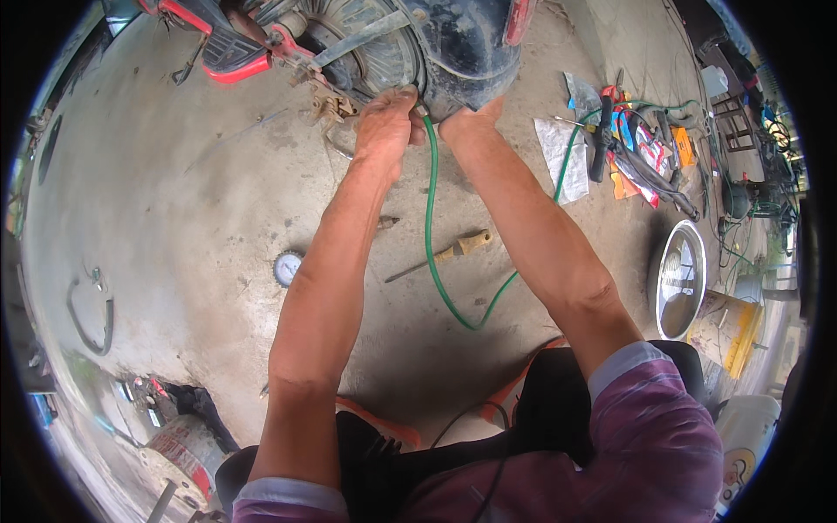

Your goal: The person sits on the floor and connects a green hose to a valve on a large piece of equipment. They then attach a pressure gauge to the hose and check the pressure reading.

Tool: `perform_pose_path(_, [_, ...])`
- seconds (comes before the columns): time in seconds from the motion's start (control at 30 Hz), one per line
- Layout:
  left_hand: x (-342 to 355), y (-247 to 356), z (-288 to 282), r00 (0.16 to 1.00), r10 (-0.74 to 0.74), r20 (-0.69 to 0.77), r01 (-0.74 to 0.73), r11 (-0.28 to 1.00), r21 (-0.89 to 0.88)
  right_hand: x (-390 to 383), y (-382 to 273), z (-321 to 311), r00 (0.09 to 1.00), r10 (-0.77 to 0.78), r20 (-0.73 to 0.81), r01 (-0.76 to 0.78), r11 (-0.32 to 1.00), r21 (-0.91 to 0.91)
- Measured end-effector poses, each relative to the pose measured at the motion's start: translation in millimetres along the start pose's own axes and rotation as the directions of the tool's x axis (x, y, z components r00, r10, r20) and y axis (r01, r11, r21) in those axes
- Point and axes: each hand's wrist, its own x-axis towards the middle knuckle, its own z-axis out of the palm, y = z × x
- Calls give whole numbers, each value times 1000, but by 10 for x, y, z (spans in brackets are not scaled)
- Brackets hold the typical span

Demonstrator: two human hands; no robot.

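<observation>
My left hand (386,126) is closed at the metal-tipped end of a thin green hose (432,179), right beside the rim of a dirty motorbike wheel (370,48). The hose hangs down in a loop, then passes under my right forearm. My right hand (469,124) reaches to the lower edge of the dusty black mudguard (466,52); its fingers are hidden there. On the floor between my forearms lies a screwdriver (466,245) with a yellowish handle. A round dial gauge (286,268) sits just left of my left forearm.
At the right lies a heap of packets and tools, with a black inner tube (649,170) among them. A metal basin (680,279) stands nearer me. To the left, a short curved hose (91,322) rests on the concrete floor. A red footrest (231,57) juts from the motorbike.
</observation>
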Motion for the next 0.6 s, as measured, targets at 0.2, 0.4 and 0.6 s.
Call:
perform_pose_path(0.2, [-46,52,29,1000,7,18,-8,1000,21,-80,-137,-236,995,-56,-78,32,960,-277])
perform_pose_path(0.4, [-58,75,-59,998,28,61,-35,993,112,-238,-450,-408,941,-3,-339,-170,861,-480])
perform_pose_path(0.6, [-38,90,37,998,13,62,-23,987,160,-140,-968,-815,874,-210,-438,-15,889,-458])
